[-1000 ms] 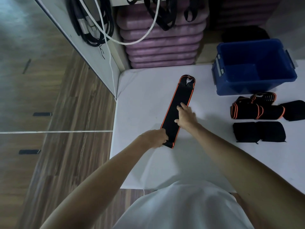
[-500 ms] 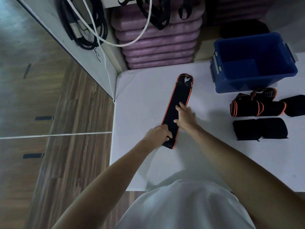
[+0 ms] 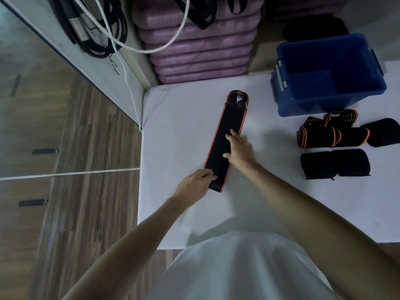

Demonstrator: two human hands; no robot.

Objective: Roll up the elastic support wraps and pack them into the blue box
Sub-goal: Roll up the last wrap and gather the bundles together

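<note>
Black elastic with orange edging: the unrolled wrap (image 3: 225, 146) lies flat on the white table (image 3: 173, 131), a long strip running near-to-far, its looped end at the far tip; your right hand (image 3: 239, 151) presses flat on its middle, fingers straight and spread; your left hand (image 3: 195, 182) holds the near end, fingers curled at its left edge; the blue box (image 3: 324, 100) stands open at the far right; just near it, well right of the strip, lie orange-trimmed rolls (image 3: 331, 135) and plain black rolls (image 3: 334, 163).
</note>
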